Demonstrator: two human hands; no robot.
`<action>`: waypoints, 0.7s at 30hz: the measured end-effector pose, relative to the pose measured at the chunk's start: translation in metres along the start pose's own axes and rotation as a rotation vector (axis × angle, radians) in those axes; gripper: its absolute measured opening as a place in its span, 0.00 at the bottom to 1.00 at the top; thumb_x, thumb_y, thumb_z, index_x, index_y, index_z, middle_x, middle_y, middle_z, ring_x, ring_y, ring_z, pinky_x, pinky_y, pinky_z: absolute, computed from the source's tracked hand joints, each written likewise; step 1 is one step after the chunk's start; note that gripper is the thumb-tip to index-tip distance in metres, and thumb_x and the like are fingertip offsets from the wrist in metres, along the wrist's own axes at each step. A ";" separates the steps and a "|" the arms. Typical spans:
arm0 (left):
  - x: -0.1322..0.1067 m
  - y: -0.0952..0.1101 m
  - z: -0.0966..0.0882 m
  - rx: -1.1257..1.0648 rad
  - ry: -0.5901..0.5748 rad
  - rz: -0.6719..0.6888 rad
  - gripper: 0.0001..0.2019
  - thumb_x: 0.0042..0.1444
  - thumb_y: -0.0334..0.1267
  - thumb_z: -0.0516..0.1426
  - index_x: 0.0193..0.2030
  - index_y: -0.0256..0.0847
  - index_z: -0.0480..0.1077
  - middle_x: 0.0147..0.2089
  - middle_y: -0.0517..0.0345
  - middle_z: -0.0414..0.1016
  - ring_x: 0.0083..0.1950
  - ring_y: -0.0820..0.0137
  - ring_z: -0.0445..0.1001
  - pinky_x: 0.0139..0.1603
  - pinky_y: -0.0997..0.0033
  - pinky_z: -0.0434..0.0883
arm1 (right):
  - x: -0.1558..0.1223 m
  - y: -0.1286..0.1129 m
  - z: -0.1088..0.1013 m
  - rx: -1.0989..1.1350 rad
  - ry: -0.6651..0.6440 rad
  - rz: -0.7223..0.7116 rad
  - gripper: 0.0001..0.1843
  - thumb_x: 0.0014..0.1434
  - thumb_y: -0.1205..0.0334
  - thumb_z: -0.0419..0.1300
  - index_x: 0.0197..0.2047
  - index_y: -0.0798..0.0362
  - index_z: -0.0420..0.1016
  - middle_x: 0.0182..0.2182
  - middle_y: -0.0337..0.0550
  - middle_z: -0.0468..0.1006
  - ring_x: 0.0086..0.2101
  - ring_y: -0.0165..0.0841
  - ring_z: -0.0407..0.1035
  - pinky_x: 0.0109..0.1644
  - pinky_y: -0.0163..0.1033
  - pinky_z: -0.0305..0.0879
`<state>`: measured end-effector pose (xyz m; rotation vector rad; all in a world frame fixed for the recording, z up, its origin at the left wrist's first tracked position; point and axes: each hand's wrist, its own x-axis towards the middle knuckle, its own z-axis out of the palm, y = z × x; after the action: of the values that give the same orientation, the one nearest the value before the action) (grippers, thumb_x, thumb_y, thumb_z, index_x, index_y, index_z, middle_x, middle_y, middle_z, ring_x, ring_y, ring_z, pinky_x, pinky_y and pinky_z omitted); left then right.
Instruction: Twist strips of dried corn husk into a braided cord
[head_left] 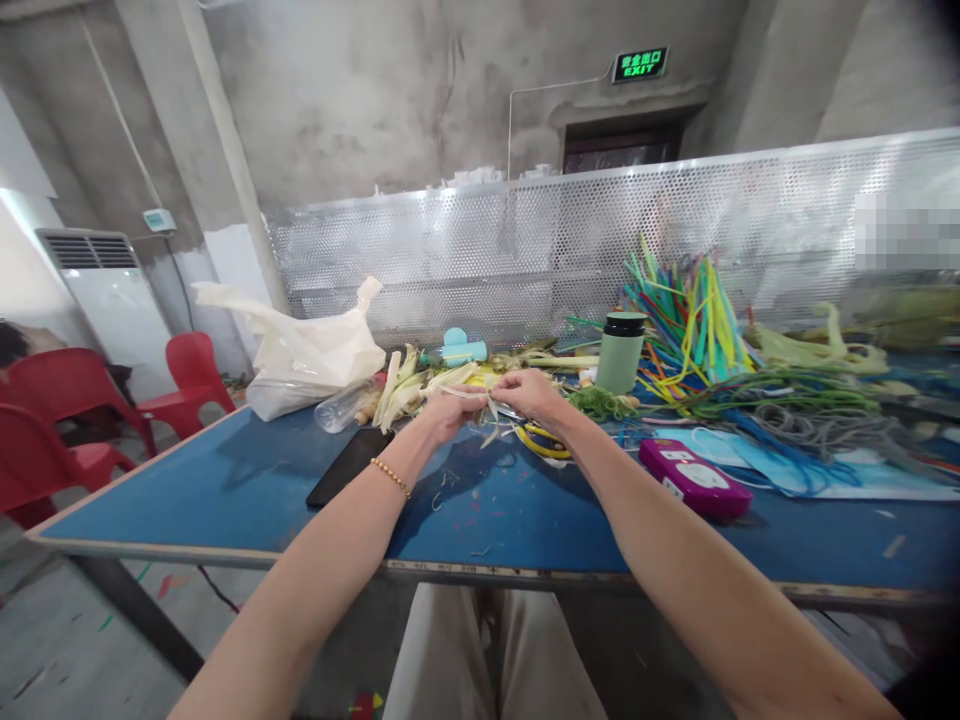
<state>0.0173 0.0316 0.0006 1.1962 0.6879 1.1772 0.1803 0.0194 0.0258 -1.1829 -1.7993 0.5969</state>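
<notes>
My left hand [448, 410] and my right hand [529, 392] meet over the blue table [247, 490], both pinched closed on pale corn-husk strips [487, 408] stretched between them. A bead bracelet circles my left wrist. Just behind the hands lies a pile of pale husks [420, 385]. Yellow-handled scissors [541, 440] rest under my right hand.
A black phone [349, 466] lies left of my arm, a magenta box [694, 478] to the right. A green bottle [620, 352], coloured sticks [686, 315], tangled cords [795, 410], a white plastic bag [307, 350] and a clear bottle [341, 405] crowd the back. Red chairs [67, 410] stand at left.
</notes>
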 end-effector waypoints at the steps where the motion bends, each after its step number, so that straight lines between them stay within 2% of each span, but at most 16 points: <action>1: 0.000 0.000 0.000 0.006 0.000 0.014 0.10 0.36 0.25 0.67 0.29 0.31 0.74 0.27 0.54 0.74 0.28 0.74 0.70 0.32 0.73 0.64 | -0.001 0.000 0.000 0.015 0.002 0.011 0.10 0.43 0.58 0.60 0.23 0.57 0.72 0.14 0.32 0.63 0.18 0.23 0.53 0.22 0.32 0.48; 8: 0.000 0.000 -0.002 0.068 0.000 0.088 0.09 0.37 0.27 0.67 0.28 0.33 0.74 0.24 0.58 0.73 0.26 0.76 0.67 0.30 0.75 0.61 | -0.001 0.000 -0.002 0.074 -0.019 -0.023 0.11 0.43 0.56 0.60 0.24 0.56 0.71 0.15 0.31 0.63 0.18 0.23 0.52 0.23 0.32 0.47; 13: -0.001 0.000 -0.001 0.057 0.015 0.102 0.10 0.35 0.27 0.67 0.27 0.32 0.74 0.24 0.56 0.72 0.25 0.75 0.67 0.29 0.73 0.62 | -0.001 -0.001 -0.001 0.084 -0.025 -0.008 0.11 0.43 0.56 0.61 0.24 0.56 0.71 0.13 0.31 0.62 0.17 0.23 0.53 0.22 0.32 0.48; 16: 0.002 -0.002 0.000 0.019 0.042 0.108 0.09 0.37 0.27 0.67 0.27 0.33 0.74 0.24 0.57 0.72 0.26 0.75 0.67 0.30 0.73 0.62 | -0.002 -0.002 0.000 0.072 -0.034 0.011 0.11 0.46 0.56 0.62 0.26 0.56 0.72 0.14 0.33 0.65 0.17 0.25 0.57 0.22 0.32 0.52; 19: 0.005 -0.004 -0.001 -0.013 0.111 0.118 0.08 0.38 0.26 0.66 0.26 0.33 0.73 0.23 0.58 0.70 0.25 0.76 0.66 0.28 0.74 0.60 | -0.003 -0.008 0.002 -0.067 0.092 -0.007 0.10 0.51 0.56 0.61 0.31 0.55 0.73 0.17 0.37 0.71 0.17 0.28 0.63 0.23 0.33 0.56; 21: 0.007 -0.005 -0.002 -0.009 0.140 0.118 0.08 0.39 0.26 0.66 0.25 0.34 0.72 0.23 0.59 0.69 0.24 0.77 0.64 0.26 0.74 0.58 | -0.005 -0.013 0.003 -0.174 0.201 -0.019 0.09 0.53 0.57 0.60 0.31 0.55 0.73 0.16 0.38 0.71 0.16 0.28 0.63 0.23 0.34 0.58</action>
<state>0.0196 0.0387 -0.0037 1.1670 0.7236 1.3716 0.1722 0.0098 0.0317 -1.2924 -1.7147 0.3024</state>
